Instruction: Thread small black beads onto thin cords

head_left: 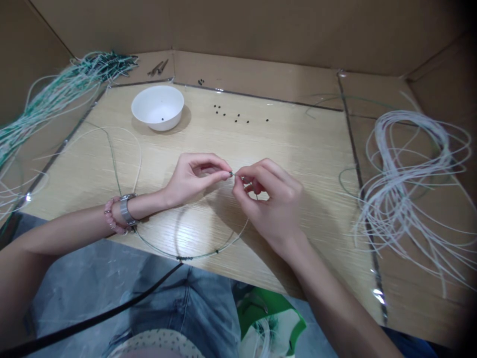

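Head view, entry one: what do the hands hold?

The left hand and the right hand meet over the middle of the wooden table. Thumb and forefinger of each pinch a tiny dark bead on a thin green cord. The fingertips nearly cover the bead, so its exact shape is hard to tell.

Where does the cord lie?

In a loose loop across the table toward the near edge, with more beads strung along its lower curve.

Is the pinch a sound one?

It looks sound. Only the tips bear on the bead, the other fingers curl clear, and the two hands sit close together, which suits so small a piece and gives the cord little room to twist.

Remaining stock?

One white bowl with a single bead inside, loose dark beads on the table beside it, a tangle of white cords on the right, a green-and-white bundle of cords on the left, and two metal pins at the far side. A watch and a pink bracelet sit on the left wrist.
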`<state>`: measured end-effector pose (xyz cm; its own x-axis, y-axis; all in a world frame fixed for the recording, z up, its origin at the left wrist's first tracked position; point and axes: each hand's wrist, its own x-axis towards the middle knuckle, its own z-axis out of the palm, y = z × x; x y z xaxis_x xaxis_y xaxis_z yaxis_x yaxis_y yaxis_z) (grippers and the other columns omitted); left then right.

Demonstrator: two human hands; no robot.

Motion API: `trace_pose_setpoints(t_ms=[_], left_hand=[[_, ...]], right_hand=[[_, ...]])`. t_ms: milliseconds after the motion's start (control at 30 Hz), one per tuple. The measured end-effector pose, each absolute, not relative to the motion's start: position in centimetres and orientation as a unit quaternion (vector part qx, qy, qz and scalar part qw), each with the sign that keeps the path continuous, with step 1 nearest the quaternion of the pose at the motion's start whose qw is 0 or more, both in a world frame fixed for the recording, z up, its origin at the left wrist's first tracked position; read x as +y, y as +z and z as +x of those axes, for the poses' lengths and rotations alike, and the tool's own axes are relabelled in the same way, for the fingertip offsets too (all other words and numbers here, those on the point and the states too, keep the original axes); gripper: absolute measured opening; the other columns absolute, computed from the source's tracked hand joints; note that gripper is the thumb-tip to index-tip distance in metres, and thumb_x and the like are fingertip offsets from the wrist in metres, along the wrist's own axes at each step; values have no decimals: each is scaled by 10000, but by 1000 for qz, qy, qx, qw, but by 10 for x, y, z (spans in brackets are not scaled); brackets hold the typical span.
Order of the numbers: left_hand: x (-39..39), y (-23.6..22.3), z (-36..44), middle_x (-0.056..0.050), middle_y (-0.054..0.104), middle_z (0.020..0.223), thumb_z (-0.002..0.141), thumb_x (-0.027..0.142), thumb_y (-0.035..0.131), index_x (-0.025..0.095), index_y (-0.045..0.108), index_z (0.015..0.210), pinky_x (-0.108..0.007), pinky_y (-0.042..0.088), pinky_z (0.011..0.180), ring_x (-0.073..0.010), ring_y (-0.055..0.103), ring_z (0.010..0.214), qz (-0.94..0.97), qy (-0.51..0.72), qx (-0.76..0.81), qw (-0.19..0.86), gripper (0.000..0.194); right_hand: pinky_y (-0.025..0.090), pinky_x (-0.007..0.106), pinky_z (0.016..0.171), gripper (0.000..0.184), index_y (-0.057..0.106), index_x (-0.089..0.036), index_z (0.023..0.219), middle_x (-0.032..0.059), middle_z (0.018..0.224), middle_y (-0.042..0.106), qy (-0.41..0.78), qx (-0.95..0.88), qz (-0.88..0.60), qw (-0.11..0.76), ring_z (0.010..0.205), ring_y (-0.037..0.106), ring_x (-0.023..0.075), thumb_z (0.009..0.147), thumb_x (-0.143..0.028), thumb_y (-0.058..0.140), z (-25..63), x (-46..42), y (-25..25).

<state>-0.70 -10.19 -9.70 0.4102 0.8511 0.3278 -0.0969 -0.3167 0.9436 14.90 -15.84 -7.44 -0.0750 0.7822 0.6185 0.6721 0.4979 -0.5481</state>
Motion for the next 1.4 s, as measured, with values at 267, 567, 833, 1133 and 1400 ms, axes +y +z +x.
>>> trace_pose_setpoints(t_ms=[267,567,833,1133,1400], left_hand=[[-102,-98,-9,-36,711,746,731,205,721,155,709,760,-209,523,649,-115,649,703,700,464,267,472,59],[-103,-97,-7,-34,716,736,722,209,728,158,710,751,-207,537,646,-115,655,695,686,466,278,485,61],[-99,-99,-9,-42,726,741,763,238,692,159,710,762,-209,539,638,-123,668,693,698,462,291,464,81],[-93,-98,-13,-46,710,707,777,233,674,154,687,749,-211,504,606,-119,645,648,767,451,267,369,85],[-90,-90,-10,-41,626,759,849,208,542,154,594,825,-244,454,634,-127,571,686,864,391,218,230,79]], right_hand=[[408,214,495,140,577,-195,728,-20,651,506,56,-735,-486,470,550,479,76,794,-73,557,149,-158,-76],[438,203,499,118,605,-187,725,-13,658,544,87,-722,-490,481,573,513,80,798,-98,579,147,-159,-75],[489,230,541,32,665,-186,781,4,733,641,172,-677,-521,490,595,539,96,779,-217,657,150,-155,-80],[492,217,575,50,660,-177,766,6,746,656,252,-657,-521,483,668,595,107,786,-217,637,150,-150,-84],[473,195,533,34,620,-153,718,0,691,619,322,-601,-526,509,637,568,97,732,-177,600,146,-145,-84]])
